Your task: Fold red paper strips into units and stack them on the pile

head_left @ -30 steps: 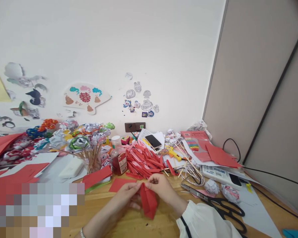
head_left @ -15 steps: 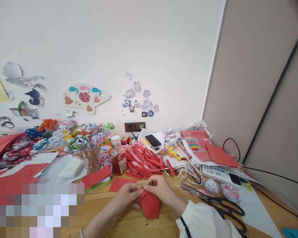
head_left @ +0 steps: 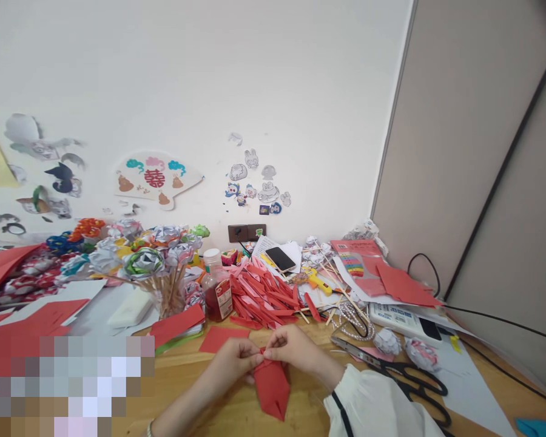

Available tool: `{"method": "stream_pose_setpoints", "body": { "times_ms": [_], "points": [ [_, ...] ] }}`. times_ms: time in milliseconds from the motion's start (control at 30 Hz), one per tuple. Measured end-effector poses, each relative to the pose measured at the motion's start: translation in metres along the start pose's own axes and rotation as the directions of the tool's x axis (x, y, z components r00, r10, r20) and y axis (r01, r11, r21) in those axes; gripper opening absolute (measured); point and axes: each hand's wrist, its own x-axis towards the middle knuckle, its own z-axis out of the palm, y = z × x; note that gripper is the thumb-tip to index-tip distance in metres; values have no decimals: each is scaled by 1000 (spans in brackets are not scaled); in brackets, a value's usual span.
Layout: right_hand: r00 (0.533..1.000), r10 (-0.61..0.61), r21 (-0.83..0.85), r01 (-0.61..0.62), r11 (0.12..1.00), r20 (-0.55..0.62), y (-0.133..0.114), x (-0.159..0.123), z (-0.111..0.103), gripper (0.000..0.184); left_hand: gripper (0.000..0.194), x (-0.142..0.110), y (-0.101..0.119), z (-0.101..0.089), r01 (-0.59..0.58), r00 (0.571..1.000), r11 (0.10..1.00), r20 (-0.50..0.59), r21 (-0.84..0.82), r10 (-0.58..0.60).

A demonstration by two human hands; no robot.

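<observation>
- Left hand [head_left: 233, 358] and right hand [head_left: 292, 346] are together, each pinching the top edge of a folded red paper [head_left: 271, 386].
- The paper hangs point-down just above the worktop [head_left: 200, 388].
- A flat red sheet [head_left: 218, 337] lies just behind the left hand.
- Red strips [head_left: 261, 294] are piled beyond; scissors [head_left: 398, 376] lie to the right.

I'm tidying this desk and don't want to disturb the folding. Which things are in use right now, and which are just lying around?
In use:
- red folded paper, pinched at its top by the left hand and right hand

Lying about:
- pile of red folded strips
- black scissors
- phone
- red-labelled bottle
- paper flowers on sticks
- flat red sheet
</observation>
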Motion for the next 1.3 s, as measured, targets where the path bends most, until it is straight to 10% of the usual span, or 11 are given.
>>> {"method": "stream_pose_setpoints", "body": {
  "times_ms": [1300],
  "points": [
    [997,-69,-157,72,985,21,6,0,-1,10,39,-5,6,5,-15,1000,995,12,97,14]
  ]
}}
